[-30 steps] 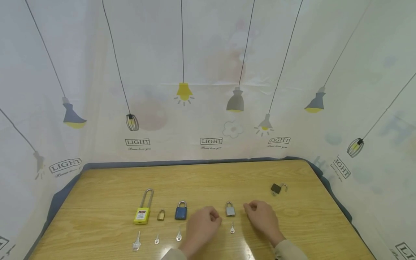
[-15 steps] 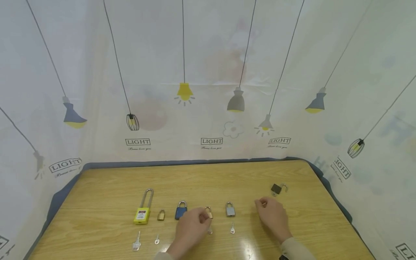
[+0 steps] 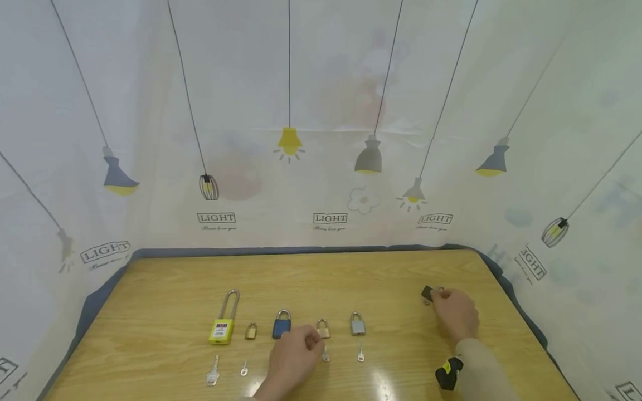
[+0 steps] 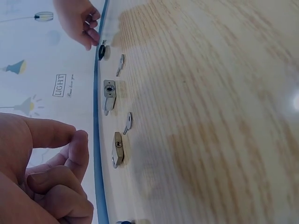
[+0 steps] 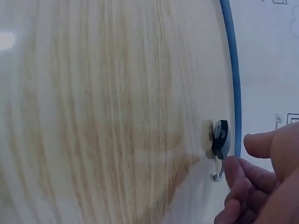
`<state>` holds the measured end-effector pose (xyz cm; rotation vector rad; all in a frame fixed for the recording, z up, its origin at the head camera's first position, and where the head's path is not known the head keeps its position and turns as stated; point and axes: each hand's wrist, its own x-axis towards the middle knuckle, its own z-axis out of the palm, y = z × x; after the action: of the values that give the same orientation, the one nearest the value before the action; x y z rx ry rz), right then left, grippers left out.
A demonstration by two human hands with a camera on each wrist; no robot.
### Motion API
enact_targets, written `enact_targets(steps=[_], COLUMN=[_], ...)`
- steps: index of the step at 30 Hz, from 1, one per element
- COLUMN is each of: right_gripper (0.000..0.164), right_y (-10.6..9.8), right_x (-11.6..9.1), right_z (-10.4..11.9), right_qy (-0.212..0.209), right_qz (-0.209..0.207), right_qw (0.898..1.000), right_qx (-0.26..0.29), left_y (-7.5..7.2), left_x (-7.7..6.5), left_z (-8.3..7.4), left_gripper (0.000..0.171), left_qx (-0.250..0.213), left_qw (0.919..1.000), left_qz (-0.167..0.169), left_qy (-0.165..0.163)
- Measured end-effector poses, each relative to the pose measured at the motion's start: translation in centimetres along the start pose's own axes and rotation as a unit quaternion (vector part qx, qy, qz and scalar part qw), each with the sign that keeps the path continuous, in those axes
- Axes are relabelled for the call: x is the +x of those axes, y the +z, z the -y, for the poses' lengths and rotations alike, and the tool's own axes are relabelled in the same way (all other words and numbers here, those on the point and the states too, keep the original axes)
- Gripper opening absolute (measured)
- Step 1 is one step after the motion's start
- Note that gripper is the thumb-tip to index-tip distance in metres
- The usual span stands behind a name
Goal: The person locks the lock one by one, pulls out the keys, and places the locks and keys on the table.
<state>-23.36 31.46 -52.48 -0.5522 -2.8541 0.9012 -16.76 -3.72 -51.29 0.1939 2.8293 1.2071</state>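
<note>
My right hand (image 3: 458, 314) is at the far right of the table, with its fingertips by the black padlock (image 3: 427, 293). The shackle of that padlock stands open, and the hand partly covers it. In the right wrist view, thumb and index finger are apart close beside the black padlock (image 5: 221, 139); whether they touch it I cannot tell. My left hand (image 3: 297, 351) hovers over the middle of the table, holding nothing, its fingers loosely curled. It is nearest to the blue padlock (image 3: 281, 327) and a brass padlock (image 3: 323, 329) with a key (image 3: 326, 354) below it.
A grey padlock (image 3: 358, 324) lies between the hands, above its key (image 3: 361, 353). To the left are a yellow long-shackle padlock (image 3: 220, 331) and a small brass padlock (image 3: 251, 331), with a large key (image 3: 213, 372) and a small key (image 3: 244, 368) in front.
My right hand has moved right and away from me to the black padlock. The left hand has shifted left, uncovering the brass padlock and its key.
</note>
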Motion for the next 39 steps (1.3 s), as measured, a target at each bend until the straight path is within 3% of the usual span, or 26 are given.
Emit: enact_targets(steps=[6,12,20,29,35,39], right_gripper=[0.047,0.047,0.046,0.048,0.04,0.045], right_y=[0.1,1.0,1.0,1.8,2.0,2.0], right_x=[0.6,1.0,1.2,2.0,2.1,2.0], right_z=[-0.1,-0.3,0.0,0.4,0.4,0.4], right_qy=[0.037,0.058,0.026,0.019,0.009,0.001], right_qz=[0.009,-0.007,0.002,-0.004,-0.007,-0.007], right_qw=[0.999,0.997,0.998,0.996,0.998,0.999], right_qx=[-0.032,-0.049,-0.058,-0.089,-0.067,-0.042], left_y=[0.1,0.3,0.2,0.2,0.2,0.1], left_x=[-0.3,-0.5,-0.6,-0.6,-0.7,-0.7], left_z=[0.2,0.1,0.2,0.4,0.5,0.5], left_gripper=[0.004,0.004,0.005,0.006,0.007,0.008], left_qx=[-0.009,0.001,0.003,-0.004,-0.002,-0.004], left_qw=[0.9998,1.0,1.0,1.0,0.9999,0.9999], left_qz=[0.013,0.004,-0.003,0.002,0.003,0.003], left_qy=[-0.006,-0.005,-0.003,-0.007,-0.01,-0.011])
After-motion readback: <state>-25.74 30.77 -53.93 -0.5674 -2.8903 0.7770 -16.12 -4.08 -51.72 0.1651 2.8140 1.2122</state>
